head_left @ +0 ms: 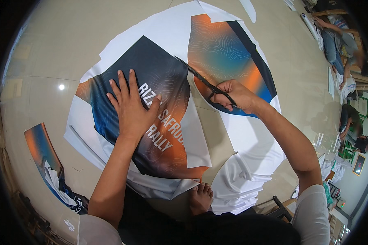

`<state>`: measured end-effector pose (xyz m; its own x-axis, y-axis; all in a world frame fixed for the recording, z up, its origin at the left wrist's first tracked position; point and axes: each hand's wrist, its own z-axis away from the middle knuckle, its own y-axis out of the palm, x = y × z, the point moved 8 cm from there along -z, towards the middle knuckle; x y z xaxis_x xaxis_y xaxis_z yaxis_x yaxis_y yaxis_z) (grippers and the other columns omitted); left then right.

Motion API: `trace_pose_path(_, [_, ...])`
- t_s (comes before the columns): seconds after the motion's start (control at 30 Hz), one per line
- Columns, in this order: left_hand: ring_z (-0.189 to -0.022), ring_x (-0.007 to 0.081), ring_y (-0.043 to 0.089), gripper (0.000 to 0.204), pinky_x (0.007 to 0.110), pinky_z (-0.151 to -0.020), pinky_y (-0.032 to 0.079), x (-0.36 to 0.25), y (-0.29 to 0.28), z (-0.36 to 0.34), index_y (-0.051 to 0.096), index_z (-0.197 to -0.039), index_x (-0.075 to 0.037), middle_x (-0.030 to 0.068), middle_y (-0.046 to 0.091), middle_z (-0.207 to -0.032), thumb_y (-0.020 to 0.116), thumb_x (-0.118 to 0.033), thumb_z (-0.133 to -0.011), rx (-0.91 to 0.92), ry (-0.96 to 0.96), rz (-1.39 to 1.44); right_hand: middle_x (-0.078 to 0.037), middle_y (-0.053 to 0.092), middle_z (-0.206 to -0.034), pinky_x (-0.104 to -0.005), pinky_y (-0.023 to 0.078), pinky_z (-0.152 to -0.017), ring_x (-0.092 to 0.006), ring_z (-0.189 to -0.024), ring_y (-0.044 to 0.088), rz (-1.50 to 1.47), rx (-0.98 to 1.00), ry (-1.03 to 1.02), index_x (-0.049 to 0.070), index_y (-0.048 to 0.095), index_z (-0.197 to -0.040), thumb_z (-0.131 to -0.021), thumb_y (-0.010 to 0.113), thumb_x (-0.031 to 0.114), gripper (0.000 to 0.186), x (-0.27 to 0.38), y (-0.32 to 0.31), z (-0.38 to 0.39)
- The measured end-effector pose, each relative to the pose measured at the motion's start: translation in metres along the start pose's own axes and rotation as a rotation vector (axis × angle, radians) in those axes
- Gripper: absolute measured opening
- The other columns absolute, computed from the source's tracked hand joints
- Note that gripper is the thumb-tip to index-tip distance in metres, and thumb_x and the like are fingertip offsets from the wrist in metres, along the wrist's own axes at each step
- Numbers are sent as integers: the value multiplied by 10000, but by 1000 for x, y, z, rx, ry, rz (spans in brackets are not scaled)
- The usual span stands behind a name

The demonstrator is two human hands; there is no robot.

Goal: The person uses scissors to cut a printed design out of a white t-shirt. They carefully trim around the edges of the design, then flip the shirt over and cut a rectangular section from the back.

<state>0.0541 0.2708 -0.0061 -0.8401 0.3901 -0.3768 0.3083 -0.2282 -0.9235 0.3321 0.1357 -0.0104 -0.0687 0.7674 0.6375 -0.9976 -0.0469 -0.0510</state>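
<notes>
A large white fabric sheet (122,41) lies spread on the floor, printed with garment panels. My left hand (131,108) presses flat, fingers spread, on a dark panel (143,55) with white lettering that fades to blue and orange. In my right hand (235,96) is a pair of black scissors (202,77), my fingers in its handles. Its long blades point up and left across the gap beside the dark panel's right edge. Right of them lies another panel (218,49) in orange and blue with a dark edge. Whether the blades are apart, I cannot tell.
A cut printed strip (41,141) curls on the tiled floor (41,61) at left. My bare foot (200,198) is at the fabric's near edge, next to bunched white cloth (241,179). Other people (335,47) sit along the right side among papers and cloth piles.
</notes>
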Motion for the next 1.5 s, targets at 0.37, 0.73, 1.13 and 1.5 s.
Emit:
trace_pose_path(0.37, [-1676,523,27,1047,700,-1317,20,1,2,0,247,-1752,-113,269,135,-1812,783,-492,-936,-11,8,-4,28,587,-638,-242,408,-506,-58,-530,517,29,-21,8,70,699,-783,-944,777,133,189,5,1,1])
trace_pose_path(0.73, [-1676,519,37,1045,702,-1316,30,0,0,0,263,-1747,-113,265,145,-1812,788,-499,-931,-18,6,0,16,572,-629,-256,406,-514,-85,-525,516,9,-43,-23,119,626,-684,-885,827,228,305,16,4,-10])
trace_pose_path(1.13, [-1671,534,54,1050,705,-1315,41,0,-1,0,264,-1746,-108,275,151,-1808,794,-492,-925,-17,9,0,23,567,-646,-250,416,-526,-76,-545,519,-32,-12,-24,113,614,-710,-905,820,228,306,14,4,-12])
trace_pose_path(1.5, [-1677,517,31,1046,698,-1318,26,1,0,0,253,-1751,-117,266,141,-1812,782,-513,-941,-10,7,-8,22,567,-625,-253,393,-497,-76,-525,515,12,-23,-28,120,630,-696,-886,828,218,291,17,4,-13])
